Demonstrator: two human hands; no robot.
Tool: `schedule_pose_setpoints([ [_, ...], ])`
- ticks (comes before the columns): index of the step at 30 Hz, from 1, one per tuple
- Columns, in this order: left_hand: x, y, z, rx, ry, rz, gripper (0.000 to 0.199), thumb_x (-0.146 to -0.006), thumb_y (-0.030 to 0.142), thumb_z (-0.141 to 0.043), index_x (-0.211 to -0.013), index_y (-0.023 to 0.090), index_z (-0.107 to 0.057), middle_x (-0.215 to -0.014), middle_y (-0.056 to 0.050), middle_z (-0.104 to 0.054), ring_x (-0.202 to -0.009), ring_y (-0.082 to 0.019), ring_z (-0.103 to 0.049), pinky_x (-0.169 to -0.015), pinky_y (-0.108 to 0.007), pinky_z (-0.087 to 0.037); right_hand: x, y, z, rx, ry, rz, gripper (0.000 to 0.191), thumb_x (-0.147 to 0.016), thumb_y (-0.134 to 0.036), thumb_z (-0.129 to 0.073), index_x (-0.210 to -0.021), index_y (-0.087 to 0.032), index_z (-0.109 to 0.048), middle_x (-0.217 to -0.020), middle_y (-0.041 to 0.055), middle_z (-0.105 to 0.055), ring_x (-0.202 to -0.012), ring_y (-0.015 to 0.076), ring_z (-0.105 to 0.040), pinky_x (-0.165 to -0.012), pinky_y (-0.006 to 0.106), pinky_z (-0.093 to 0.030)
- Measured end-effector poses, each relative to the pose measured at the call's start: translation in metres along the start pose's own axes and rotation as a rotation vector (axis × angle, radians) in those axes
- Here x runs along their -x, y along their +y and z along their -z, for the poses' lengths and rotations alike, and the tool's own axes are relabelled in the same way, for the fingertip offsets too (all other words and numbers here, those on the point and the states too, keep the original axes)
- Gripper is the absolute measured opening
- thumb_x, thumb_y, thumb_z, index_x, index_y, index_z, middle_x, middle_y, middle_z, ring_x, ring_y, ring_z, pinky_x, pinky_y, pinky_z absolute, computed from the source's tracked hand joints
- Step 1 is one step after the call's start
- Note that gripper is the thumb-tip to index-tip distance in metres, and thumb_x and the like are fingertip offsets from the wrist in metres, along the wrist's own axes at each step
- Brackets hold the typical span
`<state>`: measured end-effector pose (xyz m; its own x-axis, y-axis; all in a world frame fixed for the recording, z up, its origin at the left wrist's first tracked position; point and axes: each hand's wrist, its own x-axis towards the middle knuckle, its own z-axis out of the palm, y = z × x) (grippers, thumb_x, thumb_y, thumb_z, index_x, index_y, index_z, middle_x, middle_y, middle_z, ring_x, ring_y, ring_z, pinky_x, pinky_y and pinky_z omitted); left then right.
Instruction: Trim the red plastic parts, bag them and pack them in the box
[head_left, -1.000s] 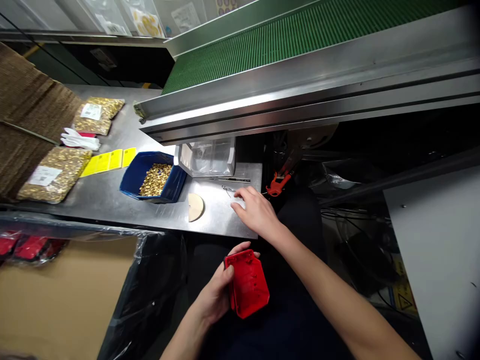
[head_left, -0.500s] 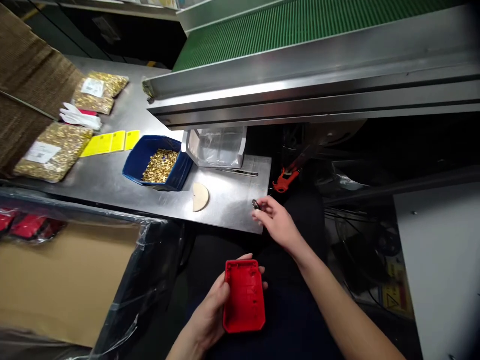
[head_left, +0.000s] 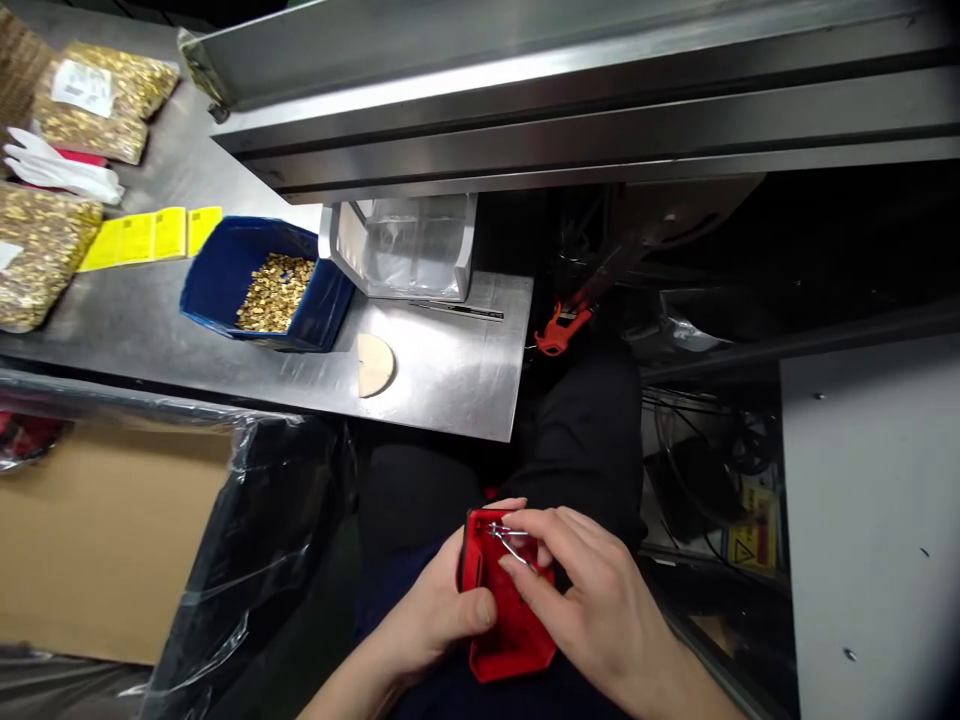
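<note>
My left hand (head_left: 442, 606) grips a red plastic housing (head_left: 513, 655) by its left side, low over my lap. The shell is shallow, with its hollow side up, and the thumb lies over the near rim. Between the thumb and fingers of my right hand (head_left: 592, 580) is a small two-armed metal piece (head_left: 510, 541). It is shiny, its thin arms spread from a joint, and its exact kind is unclear. Its joint end is at the housing's upper inside corner; whether it touches is unclear. My right fingers hide part of the housing.
A blue bin (head_left: 259, 285) of small brass-coloured parts stands on the metal table (head_left: 442, 385). Near it are a clear-grey bin (head_left: 405, 255), a pale half-disc (head_left: 373, 365) and yellow labels (head_left: 142, 237). A metal conveyor frame (head_left: 525, 130) spans the top; an orange-handled tool (head_left: 561, 330) hangs below.
My right hand has come from beside the table edge down to the housing, bringing the metal piece inside it. The housing is now tilted. The camera view has shifted, moving the table left and up.
</note>
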<state>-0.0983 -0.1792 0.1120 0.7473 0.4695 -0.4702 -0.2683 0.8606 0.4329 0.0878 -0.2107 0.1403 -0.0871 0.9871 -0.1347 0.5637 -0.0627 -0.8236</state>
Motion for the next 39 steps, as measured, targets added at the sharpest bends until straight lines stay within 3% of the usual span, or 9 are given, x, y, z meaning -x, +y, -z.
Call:
schedule_pose_setpoints([
  [9,0.003,-0.002,-0.003,-0.060,0.048,-0.037,0.092,-0.069,0.061,-0.087,-0.146,0.028,-0.049,-0.127,-0.010,-0.060,-0.121,-0.033,-0.059,-0.105,-0.047,-0.046,0.002,0.000,-0.012,0.045,0.051,0.083,0.018,-0.100,-0.023,-0.062,-0.118,-0.022,-0.065,-0.080,-0.0001,-0.066,-0.069,0.0167,-0.061,-0.069,0.033,-0.050],
  [15,0.005,-0.001,-0.003,-0.083,0.041,-0.035,0.092,-0.070,0.061,-0.087,-0.145,0.028,-0.047,-0.133,-0.012,-0.059,-0.125,-0.034,-0.058,-0.107,-0.048,-0.045,0.001,-0.005,-0.012,0.120,0.083,0.119,0.017,-0.102,-0.020,-0.059,-0.117,-0.019,-0.064,-0.086,0.0029,-0.070,-0.077,0.0185,-0.066,-0.072,0.033,-0.050],
  [20,0.002,0.002,-0.006,-0.109,0.025,-0.037,0.088,-0.070,0.057,-0.088,-0.142,0.027,-0.048,-0.141,-0.013,-0.058,-0.127,-0.035,-0.057,-0.107,-0.047,-0.045,0.000,-0.007,-0.008,0.179,0.075,0.131,0.015,-0.102,-0.018,-0.057,-0.115,-0.019,-0.064,-0.088,0.0033,-0.072,-0.076,0.0192,-0.066,-0.071,0.034,-0.049],
  [25,-0.001,0.002,-0.006,-0.136,0.026,-0.050,0.082,-0.071,0.059,-0.087,-0.137,0.024,-0.053,-0.131,-0.011,-0.063,-0.121,-0.033,-0.060,-0.101,-0.042,-0.047,-0.001,-0.007,-0.010,0.230,0.041,0.129,0.018,-0.103,-0.016,-0.052,-0.116,-0.018,-0.065,-0.095,0.0048,-0.074,-0.081,0.0213,-0.067,-0.076,0.037,-0.051],
  [28,0.000,-0.002,0.000,-0.110,0.029,-0.022,0.077,-0.074,0.060,-0.085,-0.135,0.023,-0.057,-0.128,-0.012,-0.065,-0.115,-0.031,-0.063,-0.094,-0.038,-0.049,-0.004,-0.002,-0.010,0.056,-0.017,0.048,0.021,-0.103,-0.018,-0.052,-0.118,-0.022,-0.067,-0.104,0.0032,-0.075,-0.091,0.0201,-0.070,-0.083,0.035,-0.053],
  [30,0.002,-0.006,0.005,-0.074,0.042,0.009,0.080,-0.073,0.061,-0.085,-0.137,0.023,-0.057,-0.129,-0.013,-0.066,-0.111,-0.031,-0.065,-0.093,-0.038,-0.050,-0.008,0.007,-0.006,-0.139,-0.002,-0.097,0.017,-0.103,-0.025,-0.056,-0.113,-0.025,-0.070,-0.097,0.0003,-0.076,-0.084,0.0173,-0.071,-0.076,0.030,-0.056],
  [33,0.005,-0.009,0.009,0.015,0.071,0.053,0.090,-0.070,0.067,-0.084,-0.143,0.022,-0.055,-0.124,-0.015,-0.069,-0.107,-0.033,-0.068,-0.094,-0.044,-0.051,-0.013,0.027,0.007,-0.322,0.209,-0.313,0.016,-0.101,-0.036,-0.061,-0.110,-0.027,-0.070,-0.083,-0.0018,-0.074,-0.070,0.0145,-0.069,-0.061,0.025,-0.054],
  [35,0.005,-0.010,0.010,0.073,0.084,0.085,0.094,-0.069,0.071,-0.082,-0.144,0.022,-0.055,-0.121,-0.016,-0.070,-0.107,-0.036,-0.068,-0.095,-0.048,-0.051,-0.014,0.036,0.016,-0.259,0.277,-0.335,0.018,-0.099,-0.038,-0.065,-0.112,-0.027,-0.069,-0.087,-0.0005,-0.073,-0.074,0.0153,-0.069,-0.064,0.025,-0.055],
  [39,0.005,-0.010,0.010,0.072,0.068,0.056,0.086,-0.070,0.067,-0.083,-0.138,0.020,-0.061,-0.125,-0.016,-0.069,-0.114,-0.036,-0.066,-0.102,-0.047,-0.049,-0.011,0.025,0.022,-0.057,-0.036,-0.072,0.019,-0.100,-0.028,-0.064,-0.119,-0.027,-0.067,-0.094,0.0009,-0.071,-0.080,0.0164,-0.065,-0.075,0.031,-0.054],
])
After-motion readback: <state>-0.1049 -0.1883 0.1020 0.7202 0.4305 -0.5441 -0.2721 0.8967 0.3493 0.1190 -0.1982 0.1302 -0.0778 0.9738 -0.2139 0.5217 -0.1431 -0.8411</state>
